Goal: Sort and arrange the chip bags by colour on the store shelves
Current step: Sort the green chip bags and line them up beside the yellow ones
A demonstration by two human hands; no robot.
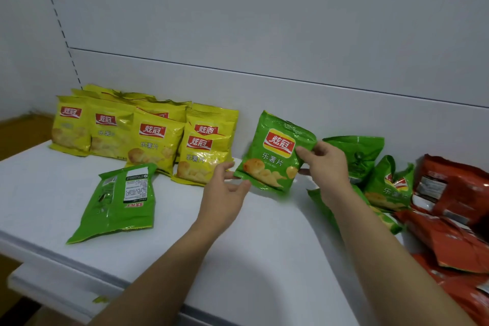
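Note:
My right hand [329, 167] pinches the right edge of a green chip bag [272, 153], held upright and slightly tilted above the white shelf [238, 233]. My left hand [225, 190] is open, its fingertips touching the bag's lower left corner. Several yellow chip bags [148, 135] stand in a row against the back wall at the left. Another green bag [119, 201] lies face down in front of them. More green bags [370, 167] lie in a heap behind my right arm. Red bags [455, 209] are piled at the far right.
The shelf's front edge [79, 264] runs from lower left to the bottom centre. A white back panel [264, 34] rises behind the bags. Bare shelf surface shows between the face-down green bag and my arms.

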